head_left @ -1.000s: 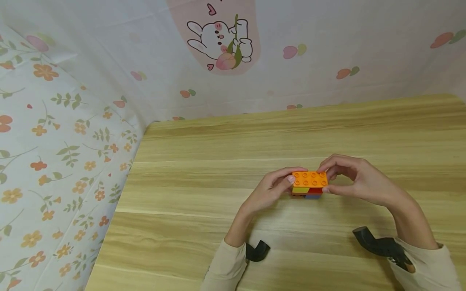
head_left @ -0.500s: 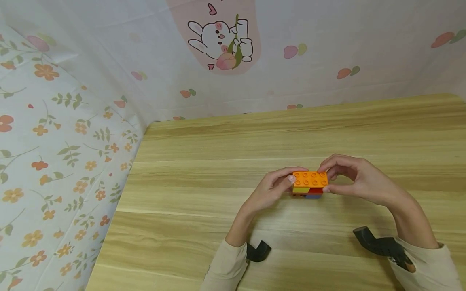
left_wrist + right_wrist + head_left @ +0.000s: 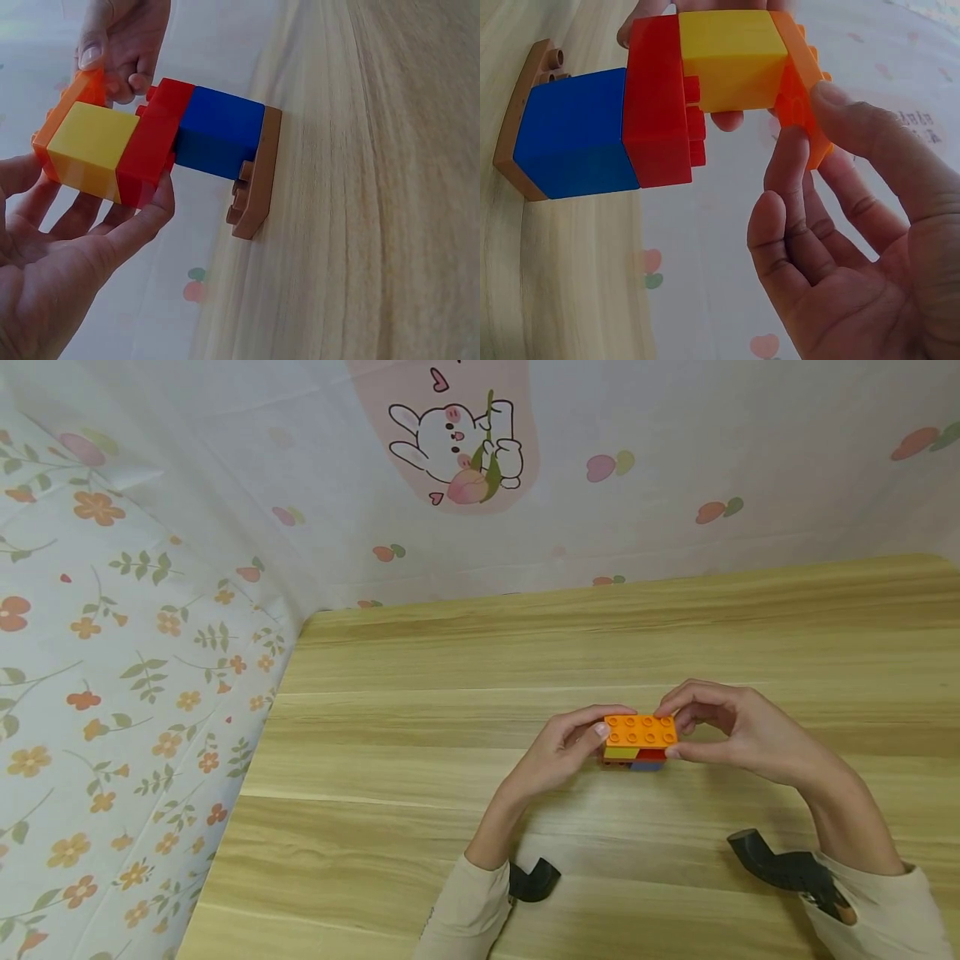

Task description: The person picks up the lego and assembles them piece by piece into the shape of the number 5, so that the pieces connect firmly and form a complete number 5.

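A stack of toy building bricks stands on the table between both hands. At its base lies a thin brown brick (image 3: 262, 172); a blue brick (image 3: 221, 127) covers one end of it. Above comes a red brick (image 3: 154, 142), offset sideways. A yellow brick (image 3: 90, 139) sits on one half of the red one. The thin orange brick (image 3: 641, 732) on top overhangs the bare red studs (image 3: 695, 120). My left hand (image 3: 551, 752) grips the stack's left side, with its fingers along the yellow and red bricks. My right hand (image 3: 738, 735) pinches the orange brick's overhanging end.
The wood-grain table (image 3: 390, 793) extends all round the stack. A white patterned cloth (image 3: 645, 435) hangs behind its far edge, and a floral cloth (image 3: 142, 710) hangs on the left. Black curved mounts (image 3: 772, 860) stick out at both sleeves.
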Demonstrator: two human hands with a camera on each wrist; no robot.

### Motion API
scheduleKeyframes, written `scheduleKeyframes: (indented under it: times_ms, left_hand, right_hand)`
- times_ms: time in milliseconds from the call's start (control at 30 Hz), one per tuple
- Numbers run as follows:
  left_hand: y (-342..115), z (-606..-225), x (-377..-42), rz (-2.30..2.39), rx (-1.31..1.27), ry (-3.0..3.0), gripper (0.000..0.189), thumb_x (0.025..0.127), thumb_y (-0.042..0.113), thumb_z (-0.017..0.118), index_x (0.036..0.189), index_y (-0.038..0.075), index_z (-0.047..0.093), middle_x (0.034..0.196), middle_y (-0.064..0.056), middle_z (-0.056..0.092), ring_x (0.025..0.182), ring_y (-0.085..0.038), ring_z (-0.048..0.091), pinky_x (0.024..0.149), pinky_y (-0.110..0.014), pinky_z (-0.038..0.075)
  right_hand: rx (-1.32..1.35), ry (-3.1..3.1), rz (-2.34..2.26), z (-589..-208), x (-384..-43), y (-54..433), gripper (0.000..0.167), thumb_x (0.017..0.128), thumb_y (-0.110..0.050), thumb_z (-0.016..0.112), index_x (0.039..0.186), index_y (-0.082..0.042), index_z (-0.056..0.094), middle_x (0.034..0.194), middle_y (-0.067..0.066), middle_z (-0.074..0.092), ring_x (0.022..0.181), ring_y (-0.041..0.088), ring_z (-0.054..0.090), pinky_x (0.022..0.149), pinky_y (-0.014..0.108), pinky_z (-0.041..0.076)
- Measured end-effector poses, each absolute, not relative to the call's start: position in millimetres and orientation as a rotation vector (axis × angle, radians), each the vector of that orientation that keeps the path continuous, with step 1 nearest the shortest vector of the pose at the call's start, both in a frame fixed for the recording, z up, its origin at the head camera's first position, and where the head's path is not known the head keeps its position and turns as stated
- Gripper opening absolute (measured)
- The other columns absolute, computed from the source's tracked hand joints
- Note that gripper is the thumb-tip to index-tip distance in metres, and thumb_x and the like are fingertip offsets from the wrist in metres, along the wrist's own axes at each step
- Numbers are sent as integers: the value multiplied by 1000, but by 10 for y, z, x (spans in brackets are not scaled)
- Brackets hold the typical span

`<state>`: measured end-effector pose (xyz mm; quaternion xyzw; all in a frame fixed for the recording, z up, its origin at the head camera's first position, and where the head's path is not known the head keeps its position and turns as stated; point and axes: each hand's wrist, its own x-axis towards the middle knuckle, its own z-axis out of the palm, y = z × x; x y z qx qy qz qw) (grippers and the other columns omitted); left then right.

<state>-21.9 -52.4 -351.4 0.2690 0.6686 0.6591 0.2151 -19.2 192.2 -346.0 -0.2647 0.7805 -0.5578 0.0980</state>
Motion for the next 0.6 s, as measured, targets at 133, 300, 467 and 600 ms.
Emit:
scheduleKeyframes:
  times_ms: [133, 300, 467, 600]
  left_hand:
    - [-524, -3528, -220, 1836, 742, 1849, 30, 99, 1, 38, 124, -10, 51, 119, -21, 56, 92, -7, 55, 81, -34, 51]
    - [-524, -3539, -223, 1844, 748, 1843, 30, 99, 1, 38, 124, -11, 51, 119, -21, 56, 92, -8, 55, 81, -32, 51]
    - [-528, -3534, -222, 1833, 746, 1845, 31, 99, 1, 38, 125, -10, 51, 120, -21, 56, 92, -7, 55, 81, -35, 51]
    - [-544, -3525, -221, 1813, 752, 1845, 32, 100, 3, 37, 127, -9, 50, 122, -21, 54, 91, -6, 54, 82, -43, 49]
  right_hand:
    - [-775, 2318, -1647, -3464, -192, 1921, 37, 73, 6, 75, 106, -6, 62, 103, 6, 58, 84, 15, 56, 80, 15, 44]
    - [-762, 2324, -1640, -3458, -191, 1919, 37, 73, 5, 75, 106, -6, 62, 102, 6, 58, 84, 14, 56, 80, 15, 44]
    - [-764, 2335, -1618, -3456, -190, 1916, 36, 74, 4, 75, 106, -7, 61, 100, 5, 58, 83, 15, 56, 81, 14, 43]
    - [-786, 2376, -1576, -3473, -197, 1909, 36, 74, 3, 75, 104, -9, 60, 96, 3, 58, 81, 14, 53, 77, 16, 43]
